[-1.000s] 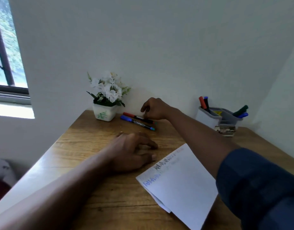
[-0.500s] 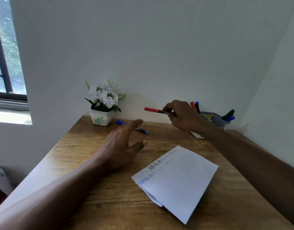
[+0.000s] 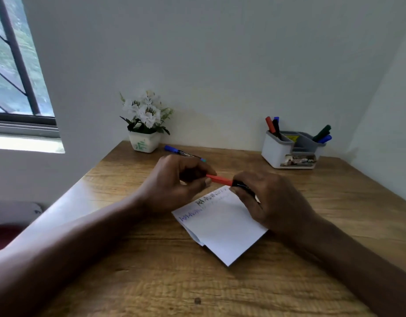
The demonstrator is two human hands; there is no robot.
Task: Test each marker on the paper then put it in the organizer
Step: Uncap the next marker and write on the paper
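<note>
The marker (image 3: 219, 179) in the middle is red and black. The paper (image 3: 222, 225) is white with blue and black scribbles. The tabletop (image 3: 151, 282) is brown with wood lines. The organizer (image 3: 271, 153) at the right is white and grey. The pot (image 3: 143, 143) is white with green marks.

**Desk layout, keyed to the hands**

Left hand (image 3: 172, 184) and right hand (image 3: 273, 202): side by side over the brown wooden table (image 3: 151, 271). The slim red-capped marker (image 3: 219, 179) spans the gap between them, one end held in each.

Under and just before the right hand: white folded sheet of paper (image 3: 224, 229), flat on the table.

Behind the left hand: blue-capped marker (image 3: 181, 152), lying on the table. Further back and left: small white ceramic pot of white flowers (image 3: 144, 143), by the wall.

Behind and right of the right hand, well apart: white-and-grey plastic organizer (image 3: 291, 152), with upright markers (image 3: 272, 125) in its left and right compartments.
</note>
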